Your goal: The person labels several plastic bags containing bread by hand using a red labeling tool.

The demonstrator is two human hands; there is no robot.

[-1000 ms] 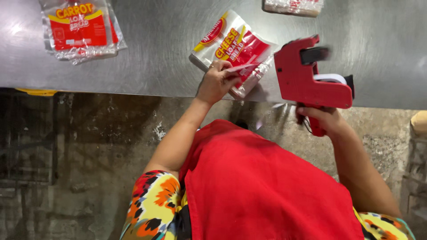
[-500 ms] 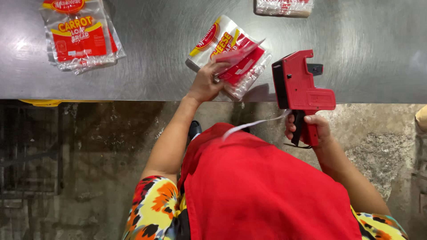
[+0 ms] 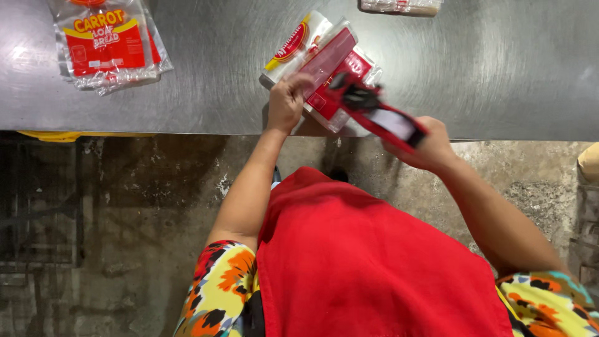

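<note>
Fingers of my left hand (image 3: 288, 100) press down flat on the clear plastic bread packet with the red and yellow label (image 3: 324, 68), pinning it near the front edge of the brushed steel desk (image 3: 486, 75) so it cannot slide. My right hand (image 3: 427, 143) has its grip wrapped tight around the handle of the red plastic label gun (image 3: 368, 109), tilted so its nose meets the packet. That puts the packet just beyond the gun's nose, under my left palm, with another labelled bread packet (image 3: 109, 43) well apart at far left.
</note>
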